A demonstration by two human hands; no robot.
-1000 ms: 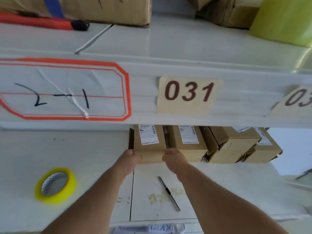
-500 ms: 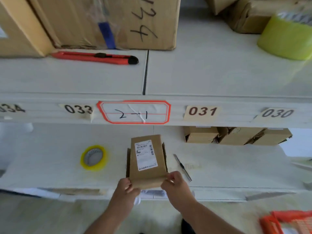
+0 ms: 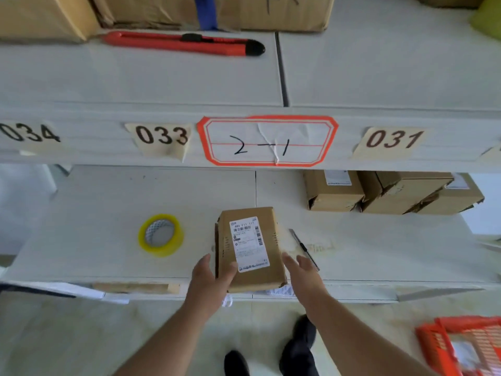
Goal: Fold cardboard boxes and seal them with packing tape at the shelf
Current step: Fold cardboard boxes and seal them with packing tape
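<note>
Nearest the camera, both forearms reached up from the bottom of the frame toward the lower shelf [image 3: 95, 240]. Half a second earlier both hands had pinched the near end of the cardboard box [image 3: 250, 248]; now the grip had loosened. The left hand [image 3: 210, 280] lay with its fingers mostly straight, fingertips resting on the box's near left corner beside the shipping label [image 3: 249, 244], curled round nothing. The right hand [image 3: 301, 270] was spread open just beside the box's right edge; whether it touched the cardboard could not be told.

The box lay flat at the front of the lower shelf, label up, its near end slightly overhanging the shelf edge. Its long axis ran near to far, leaning a little left at the far end, and a loose flap showed along its left side. It sat much where it had been half a second before, well forward of the row it had been in one second ago.

Left of it lay a yellow roll of packing tape [image 3: 161, 235], well apart; just right lay a slim knife [image 3: 303, 248]. Farther back on the right stood three more small boxes [image 3: 390, 192]. Above, the shelf edge carried tags 034, 033, 2-1 [image 3: 267, 141] and 031, with a red utility knife [image 3: 184, 43] on the upper shelf.
</note>
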